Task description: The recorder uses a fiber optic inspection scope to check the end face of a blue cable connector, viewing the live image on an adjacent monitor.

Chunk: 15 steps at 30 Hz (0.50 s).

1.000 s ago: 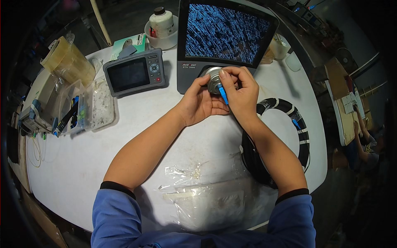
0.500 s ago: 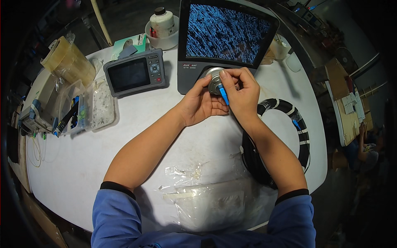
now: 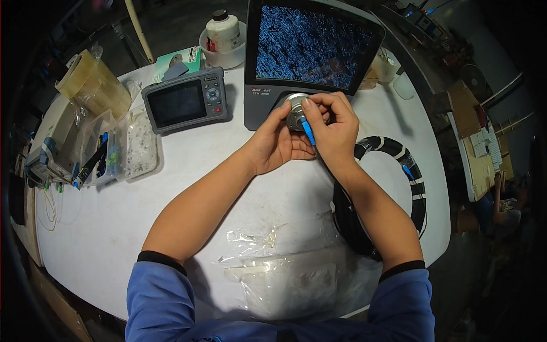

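On the front of a grey screen device [image 3: 259,111] is a round silver metal fitting [image 3: 295,108]. A blue fibre connector [image 3: 307,132] sits against its lower face, tail downward. My left hand [image 3: 273,142] cups the fitting from the left, thumb on the rim and fingers curled below. From the right, my right hand [image 3: 336,125] pinches the fitting's upper edge, its thumb beside the blue connector and other fingers bent partly out of sight. Speckled blue and black texture fills the screen [image 3: 310,43]. A black cable coil [image 3: 419,188], bound with white ties, lies beneath my right forearm.
Left of the screen stands a grey handheld tester [image 3: 182,100]. Farther left are a clear box of small parts [image 3: 102,154] and tape rolls [image 3: 94,85]. A bottle [image 3: 223,31] sits in a white tub behind. Clear plastic film [image 3: 285,279] covers the near tabletop.
The speckled pattern on the screen has shifted and turned darker, mostly at its lower right. Both hands stay in nearly the same place on the fitting.
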{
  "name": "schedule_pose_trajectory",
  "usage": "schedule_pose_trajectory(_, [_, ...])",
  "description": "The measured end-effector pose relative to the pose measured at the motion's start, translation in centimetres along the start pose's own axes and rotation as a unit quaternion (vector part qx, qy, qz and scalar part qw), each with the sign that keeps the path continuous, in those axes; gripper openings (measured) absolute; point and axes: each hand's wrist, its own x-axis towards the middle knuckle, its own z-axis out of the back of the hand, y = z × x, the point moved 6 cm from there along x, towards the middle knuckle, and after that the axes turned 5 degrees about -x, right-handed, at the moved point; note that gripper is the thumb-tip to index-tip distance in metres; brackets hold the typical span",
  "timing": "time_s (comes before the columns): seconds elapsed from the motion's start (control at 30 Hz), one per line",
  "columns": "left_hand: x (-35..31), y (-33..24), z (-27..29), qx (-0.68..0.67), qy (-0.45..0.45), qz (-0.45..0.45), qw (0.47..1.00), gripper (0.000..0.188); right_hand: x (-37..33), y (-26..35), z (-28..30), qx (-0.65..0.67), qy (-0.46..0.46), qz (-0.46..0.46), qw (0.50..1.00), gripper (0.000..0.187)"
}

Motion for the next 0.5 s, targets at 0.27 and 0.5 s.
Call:
schedule_pose_trajectory(0.27, [0.1, 0.2, 0.3, 0.004, 0.002, 0.017, 1.000, 0.089, 0.1, 0.7, 0.2, -0.003, 0.003, 0.017, 1.000, 0.015])
schedule_pose_trajectory(0.5, [-0.2, -0.1, -0.8, -0.026, -0.031, 0.011, 0.999, 0.079, 0.0, 0.6, 0.2, 0.006, 0.004, 0.012, 1.000, 0.015])
